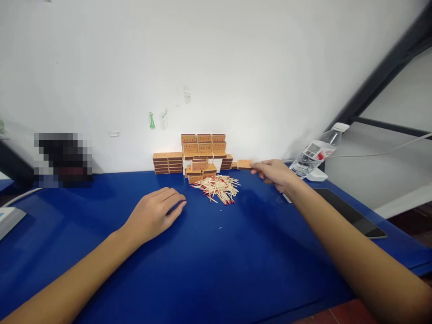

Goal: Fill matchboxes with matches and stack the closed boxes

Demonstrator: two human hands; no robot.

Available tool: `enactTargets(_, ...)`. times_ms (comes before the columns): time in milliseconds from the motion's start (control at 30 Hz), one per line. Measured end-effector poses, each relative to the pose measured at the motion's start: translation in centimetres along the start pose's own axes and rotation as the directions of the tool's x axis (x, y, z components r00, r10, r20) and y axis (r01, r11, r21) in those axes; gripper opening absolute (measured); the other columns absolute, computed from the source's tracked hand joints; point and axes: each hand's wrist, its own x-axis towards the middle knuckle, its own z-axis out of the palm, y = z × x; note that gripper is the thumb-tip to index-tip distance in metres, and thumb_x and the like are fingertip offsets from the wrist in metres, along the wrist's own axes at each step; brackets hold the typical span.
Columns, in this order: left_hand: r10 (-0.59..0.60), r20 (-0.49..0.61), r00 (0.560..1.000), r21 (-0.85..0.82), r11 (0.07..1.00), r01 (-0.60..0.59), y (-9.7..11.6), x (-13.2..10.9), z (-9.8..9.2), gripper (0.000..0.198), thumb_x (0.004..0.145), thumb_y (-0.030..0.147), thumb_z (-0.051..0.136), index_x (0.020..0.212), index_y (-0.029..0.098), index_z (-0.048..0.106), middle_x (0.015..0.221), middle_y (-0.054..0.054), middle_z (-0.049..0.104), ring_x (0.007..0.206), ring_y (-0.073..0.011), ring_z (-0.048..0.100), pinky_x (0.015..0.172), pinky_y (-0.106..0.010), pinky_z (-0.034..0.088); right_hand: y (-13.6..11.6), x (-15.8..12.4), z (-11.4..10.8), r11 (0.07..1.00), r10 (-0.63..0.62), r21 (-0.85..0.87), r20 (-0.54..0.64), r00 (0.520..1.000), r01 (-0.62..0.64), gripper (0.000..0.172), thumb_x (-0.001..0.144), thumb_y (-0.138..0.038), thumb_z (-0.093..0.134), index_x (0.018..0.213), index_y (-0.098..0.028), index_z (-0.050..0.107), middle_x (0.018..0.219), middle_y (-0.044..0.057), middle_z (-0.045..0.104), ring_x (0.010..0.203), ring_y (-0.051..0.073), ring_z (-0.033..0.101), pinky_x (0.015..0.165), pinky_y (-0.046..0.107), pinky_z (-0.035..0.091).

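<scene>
My right hand (272, 173) reaches to the back of the table, its fingers pinching the right end of a matchbox (244, 164). Left of that box stands a stepped stack of orange-brown matchboxes (204, 147) against the wall, with a lower block of boxes (168, 163) at its left side. A loose heap of red-tipped matches (221, 188) lies in front of the stack. My left hand (158, 211) rests on the table left of the matches, holding nothing, with its thumb apart from the curved fingers.
On the right, a clear plastic bottle (317, 150) leans by the wall, near a white object (316, 175) and a dark tablet-like panel (349, 211). A white device (11, 221) sits at the far left of the blue table (209, 270). A pixelated dark object (64, 159) stands behind it.
</scene>
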Motion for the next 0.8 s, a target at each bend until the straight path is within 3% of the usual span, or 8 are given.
enactTargets(100, -0.057, -0.021, 0.998, -0.025, 0.998, 0.056, 1.1, 0.0, 0.1, 0.029, 0.103, 0.038, 0.065, 0.123, 0.019, 0.071, 0.102, -0.007, 0.079, 0.085, -0.0216, 0.073, 0.081, -0.036, 0.059, -0.3, -5.1, 1.2, 0.998, -0.059, 0.022, 0.167, 0.984, 0.056, 0.029, 0.091, -0.036, 0.072, 0.070, -0.016, 0.073, 0.052, -0.003, 0.050, 0.046, 0.008, 0.036, 0.045, 0.023, 0.027)
enactTargets(200, -0.114, -0.025, 0.993, -0.064, 0.992, 0.113, 2.1, 0.0, 0.1, 0.063, 0.095, 0.052, 0.074, 0.145, 0.019, 0.058, 0.114, -0.009, 0.076, 0.087, -0.0224, 0.072, 0.082, -0.037, 0.059, -1.1, -9.6, 4.8, 0.978, -0.210, 0.085, 0.465, 0.860, 0.192, 0.030, 0.094, -0.038, 0.069, 0.074, -0.017, 0.075, 0.068, 0.004, 0.070, 0.052, 0.010, 0.044, 0.047, 0.024, 0.031)
enactTargets(367, -0.029, 0.023, 0.999, -0.044, 0.999, 0.030, 1.3, 0.0, -0.1, 0.032, 0.100, 0.042, 0.068, 0.122, 0.019, 0.070, 0.107, -0.008, 0.077, 0.094, -0.0244, 0.070, 0.083, -0.037, 0.057, -2.9, -10.4, 8.3, 0.948, -0.303, 0.126, 0.643, 0.704, 0.293, 0.027, 0.098, -0.036, 0.064, 0.083, -0.017, 0.076, 0.085, 0.006, 0.080, 0.057, 0.011, 0.051, 0.052, 0.025, 0.037)
enactTargets(467, -0.080, 0.021, 0.997, 0.064, 0.995, 0.078, -0.8, 0.0, -0.6, 0.030, 0.099, 0.043, 0.068, 0.116, 0.019, 0.073, 0.105, -0.010, 0.078, 0.094, -0.0264, 0.071, 0.084, -0.039, 0.057, -2.7, -6.7, 4.4, 0.853, -0.398, -0.158, 0.420, 0.815, 0.498, 0.026, 0.099, -0.040, 0.065, 0.094, -0.018, 0.078, 0.093, 0.010, 0.081, 0.075, 0.017, 0.066, 0.065, 0.029, 0.046)
enactTargets(500, -0.113, 0.021, 0.993, 0.121, 0.987, 0.110, -1.5, -0.1, -0.8, 0.033, 0.098, 0.045, 0.067, 0.116, 0.018, 0.074, 0.105, -0.010, 0.078, 0.095, -0.0281, 0.071, 0.085, -0.040, 0.057, -2.2, -5.2, 2.3, 0.816, -0.366, -0.370, 0.262, 0.893, 0.444, 0.027, 0.098, -0.043, 0.068, 0.096, -0.017, 0.078, 0.099, 0.013, 0.080, 0.084, 0.020, 0.069, 0.070, 0.031, 0.048)
enactTargets(567, -0.189, 0.026, 0.982, 0.241, 0.954, 0.177, -2.9, -0.1, -1.4, 0.040, 0.097, 0.048, 0.065, 0.121, 0.017, 0.074, 0.111, -0.013, 0.078, 0.100, -0.0327, 0.072, 0.088, -0.045, 0.057, -0.7, -2.7, -2.1, 0.671, -0.169, -0.737, -0.048, 0.984, 0.079, 0.035, 0.099, -0.051, 0.065, 0.105, -0.018, 0.077, 0.113, 0.019, 0.078, 0.104, 0.030, 0.071, 0.080, 0.038, 0.050)
enactTargets(667, -0.310, 0.052, 0.949, 0.382, 0.884, 0.268, -4.2, -0.2, -2.5, 0.047, 0.097, 0.050, 0.058, 0.126, 0.015, 0.072, 0.116, -0.016, 0.078, 0.104, -0.0373, 0.073, 0.085, -0.047, 0.057, 1.9, -0.5, -6.9, 0.584, 0.009, -0.797, -0.181, 0.983, -0.152, 0.044, 0.097, -0.048, 0.068, 0.110, -0.007, 0.074, 0.126, 0.035, 0.069, 0.121, 0.048, 0.065, 0.085, 0.052, 0.051)
enactTargets(800, -0.424, 0.138, 0.895, 0.462, 0.827, 0.321, -4.3, -0.2, -3.4, 0.047, 0.099, 0.052, 0.051, 0.124, 0.018, 0.071, 0.116, -0.015, 0.078, 0.106, -0.0385, 0.073, 0.081, -0.046, 0.056, 3.7, -0.2, -7.6, 0.548, 0.137, -0.810, -0.158, 0.978, -0.208, 0.049, 0.085, -0.050, 0.080, 0.114, -0.011, 0.072, 0.128, 0.031, 0.069, 0.127, 0.052, 0.060, 0.089, 0.058, 0.054)
